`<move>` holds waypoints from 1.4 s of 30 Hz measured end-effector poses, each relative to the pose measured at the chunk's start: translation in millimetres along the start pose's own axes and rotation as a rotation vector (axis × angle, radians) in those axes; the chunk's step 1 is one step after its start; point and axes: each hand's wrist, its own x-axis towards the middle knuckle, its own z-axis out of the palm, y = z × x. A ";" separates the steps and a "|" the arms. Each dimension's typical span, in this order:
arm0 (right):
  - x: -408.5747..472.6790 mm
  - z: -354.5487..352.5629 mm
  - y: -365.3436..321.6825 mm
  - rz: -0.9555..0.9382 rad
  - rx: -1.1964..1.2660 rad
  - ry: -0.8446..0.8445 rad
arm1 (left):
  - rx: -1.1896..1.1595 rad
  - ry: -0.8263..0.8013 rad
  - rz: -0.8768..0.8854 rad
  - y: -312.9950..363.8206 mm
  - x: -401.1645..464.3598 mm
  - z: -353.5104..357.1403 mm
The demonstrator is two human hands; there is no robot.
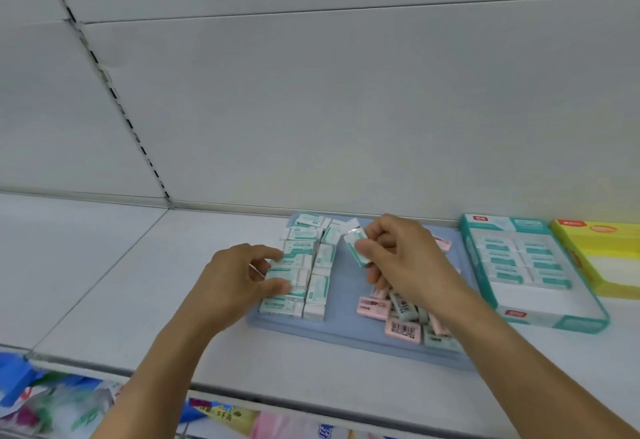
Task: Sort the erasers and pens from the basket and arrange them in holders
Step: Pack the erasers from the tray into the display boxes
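Observation:
A flat blue tray (343, 303) lies on the white shelf. Rows of teal-and-white erasers (313, 258) line its left side. My left hand (239, 275) grips one eraser of the left row (285, 274) between thumb and fingers. My right hand (398, 258) pinches a single teal-and-white eraser (356, 246), lifted above the tray's middle. A loose pile of pink and teal erasers (403, 317) lies on the tray's right side, partly hidden under my right forearm.
A teal display box (519, 268) half filled with erasers stands right of the tray. A yellow box (599, 255) sits further right. The shelf's front edge runs below, with packaged goods (55, 400) on the lower level. A white back wall rises behind.

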 end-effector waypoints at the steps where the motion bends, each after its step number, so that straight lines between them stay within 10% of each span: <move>1: -2.2 -13.0 5.9 -0.005 0.022 0.037 | 0.009 0.019 0.015 -0.4 -0.9 0.3; 10: -33.9 -144.7 72.2 0.001 -0.119 0.353 | -0.248 0.181 0.032 41.7 -21.7 7.8; 20: -50.6 -165.9 90.3 -0.188 -0.792 -0.075 | -0.928 -0.050 0.038 184.1 -29.9 112.0; 38: -33.3 -146.4 95.2 0.031 -0.675 0.047 | -0.734 -0.215 -0.068 194.9 -17.4 145.1; 42: -43.7 -158.5 81.0 0.025 0.082 0.144 | -0.887 -0.175 -0.011 202.0 -15.9 144.5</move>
